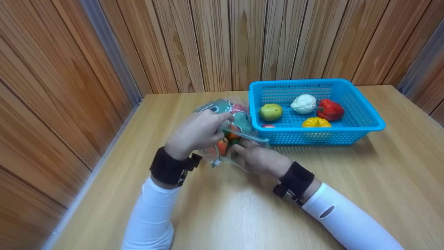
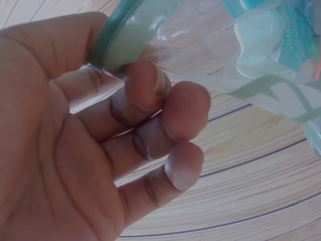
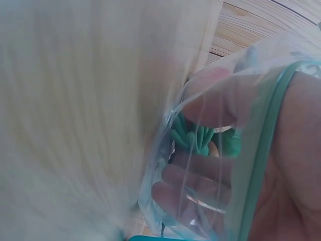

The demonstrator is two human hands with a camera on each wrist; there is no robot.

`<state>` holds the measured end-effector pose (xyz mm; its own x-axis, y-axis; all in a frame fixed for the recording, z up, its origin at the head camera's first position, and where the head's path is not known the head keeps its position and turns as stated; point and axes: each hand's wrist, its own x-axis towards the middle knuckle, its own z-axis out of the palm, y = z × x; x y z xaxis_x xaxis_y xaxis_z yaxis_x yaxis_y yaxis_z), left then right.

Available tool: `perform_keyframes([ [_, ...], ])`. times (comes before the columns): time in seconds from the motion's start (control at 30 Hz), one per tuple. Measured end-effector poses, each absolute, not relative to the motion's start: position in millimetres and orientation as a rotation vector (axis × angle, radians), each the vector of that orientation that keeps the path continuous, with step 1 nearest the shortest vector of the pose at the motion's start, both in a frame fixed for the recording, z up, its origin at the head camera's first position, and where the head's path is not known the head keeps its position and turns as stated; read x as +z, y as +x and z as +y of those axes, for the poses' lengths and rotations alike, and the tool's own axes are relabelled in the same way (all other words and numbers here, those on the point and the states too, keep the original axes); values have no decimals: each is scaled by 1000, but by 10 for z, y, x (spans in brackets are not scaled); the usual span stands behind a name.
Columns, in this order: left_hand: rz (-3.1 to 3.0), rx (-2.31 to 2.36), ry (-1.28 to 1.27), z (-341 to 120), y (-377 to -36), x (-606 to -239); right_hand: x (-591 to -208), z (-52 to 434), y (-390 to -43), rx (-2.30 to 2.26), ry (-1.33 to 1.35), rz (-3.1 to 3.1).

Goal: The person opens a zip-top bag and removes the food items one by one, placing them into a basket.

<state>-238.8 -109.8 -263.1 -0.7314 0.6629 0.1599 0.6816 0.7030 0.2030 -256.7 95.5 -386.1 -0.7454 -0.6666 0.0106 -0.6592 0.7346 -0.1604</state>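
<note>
A clear zip bag (image 1: 241, 120) with a green print lies on the table against the basket's left side, its mouth facing me. My left hand (image 1: 199, 132) pinches the green-edged rim of the bag between thumb and forefinger, as the left wrist view shows. My right hand (image 1: 256, 157) is inside the bag mouth. In the right wrist view its fingers curl round a toy with green leaves (image 3: 193, 134), partly hidden by the hand and plastic. A red-orange toy fruit (image 1: 222, 146) shows inside the bag near the opening.
A blue basket (image 1: 360, 107) stands right of the bag. It holds a green-yellow fruit (image 1: 271, 112), a white cauliflower-like toy (image 1: 303, 103), a red bell pepper (image 1: 330, 109), a yellow pumpkin-like toy (image 1: 316, 122) and a partly hidden red item (image 1: 268, 126). Wood-panelled walls border the table.
</note>
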Motion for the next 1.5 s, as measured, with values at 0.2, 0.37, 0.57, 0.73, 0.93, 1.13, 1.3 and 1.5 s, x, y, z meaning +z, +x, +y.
perform_keyframes([
  [0.2,-2832,-400,-1121,-1105,-2388,-2640,-3826,969,-2540,-201,-1005,2883],
  [0.37,-2818,-394,-1130,-1107,-2390,-2640,-3817,949,-2523,-225,-997,2963],
  [0.57,-2824,-397,-1126,-1110,-2394,-2638,-3835,956,-2519,-311,-1095,3007],
  [0.73,-2831,-402,-1115,-1118,-2395,-2647,-3738,964,-2490,-295,-1067,2953],
  [0.93,-2825,-384,-1097,-1117,-2393,-2634,-3362,986,-2307,-436,-1124,3018],
  [1.13,-2827,-411,-1104,-1123,-2405,-2631,-3011,1139,-2129,-721,-1606,3054],
  [1.3,-2834,-386,-1085,-1127,-2413,-2626,-2814,1344,-2111,-1230,-1982,2868],
  [1.5,-2851,-363,-1047,-1134,-2423,-2642,-2676,1552,-2089,-1601,-2050,2823],
])
